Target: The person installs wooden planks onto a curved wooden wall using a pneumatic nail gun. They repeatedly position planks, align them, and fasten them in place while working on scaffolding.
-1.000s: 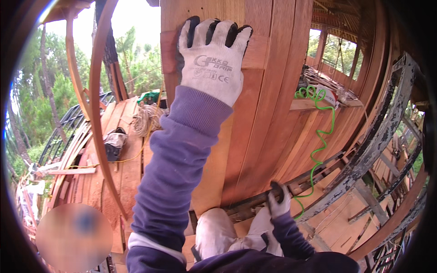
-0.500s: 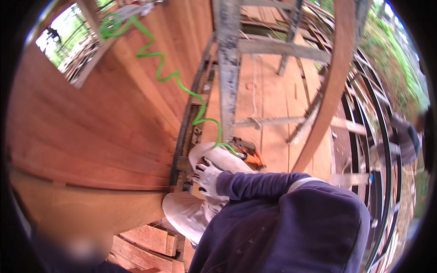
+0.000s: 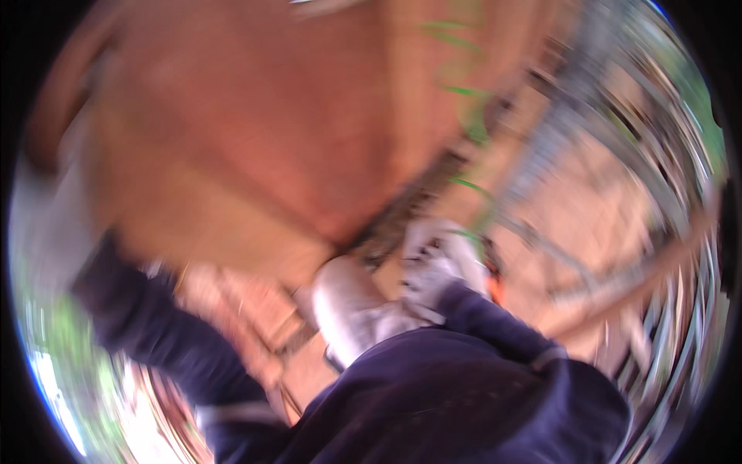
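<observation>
My right hand [image 3: 429, 280], in a whitish glove with dark fingertips, lies on my right knee with its fingers apart and nothing held. Just beyond that knee is an orange and dark air nailer [image 3: 495, 284], mostly hidden by my leg and smeared. A green coiled air hose [image 3: 473, 124] runs down towards it. My left arm [image 3: 166, 332], in a dark blue sleeve, reaches out to the left beside the reddish-brown wooden panel [image 3: 309, 116]. Blur at the sleeve's end keeps me from making out my left hand's fingers or anything held.
Short wooden boards [image 3: 259, 309] lie low on the left by my left knee [image 3: 344, 301]. On the right are a grey wooden post [image 3: 545, 147], plank flooring [image 3: 587, 209] and a long slanting brown timber [image 3: 641, 290]. A dark gap [image 3: 402, 220] runs along the panel's foot.
My view has swung left, shifting the panel, post and hose rightward in the picture. My left arm now shows, stretched out to the left. My right hand stays on the knee.
</observation>
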A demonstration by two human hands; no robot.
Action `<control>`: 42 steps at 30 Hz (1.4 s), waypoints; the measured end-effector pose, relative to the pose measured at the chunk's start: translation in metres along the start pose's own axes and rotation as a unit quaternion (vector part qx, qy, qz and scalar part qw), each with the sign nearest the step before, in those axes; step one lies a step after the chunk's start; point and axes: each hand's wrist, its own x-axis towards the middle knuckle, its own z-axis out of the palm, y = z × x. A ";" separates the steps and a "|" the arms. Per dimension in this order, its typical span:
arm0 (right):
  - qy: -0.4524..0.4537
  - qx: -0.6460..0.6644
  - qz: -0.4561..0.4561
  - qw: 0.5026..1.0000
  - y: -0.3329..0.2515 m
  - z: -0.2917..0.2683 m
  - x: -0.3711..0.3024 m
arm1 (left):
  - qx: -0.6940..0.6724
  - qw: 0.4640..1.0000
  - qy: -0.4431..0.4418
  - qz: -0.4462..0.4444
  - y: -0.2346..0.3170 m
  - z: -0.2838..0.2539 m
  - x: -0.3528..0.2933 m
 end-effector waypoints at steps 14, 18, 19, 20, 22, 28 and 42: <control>0.147 -0.015 0.070 0.986 0.029 0.022 0.014 | -0.287 0.894 0.103 -0.328 0.143 -0.024 -0.092; 0.174 -0.024 0.054 0.983 0.061 0.043 0.029 | -0.511 0.811 -0.028 -0.284 0.187 -0.034 -0.177; 0.182 -0.014 0.045 0.982 0.067 0.046 0.028 | -0.552 0.775 -0.116 -0.284 0.190 -0.040 -0.203; 0.191 -0.004 0.036 0.981 0.073 0.049 0.028 | -0.558 0.737 -0.204 -0.324 0.198 -0.043 -0.229; 0.213 0.025 0.020 0.977 0.075 0.059 0.030 | -0.530 0.668 -0.299 -0.429 0.216 -0.051 -0.289; 0.100 0.351 -0.228 0.903 0.019 0.007 0.025 | -0.507 0.542 -0.113 -0.661 0.209 -0.049 -0.368; -0.010 0.502 0.008 0.865 -0.045 0.016 0.030 | -0.573 0.669 -0.128 -0.456 0.185 -0.046 -0.413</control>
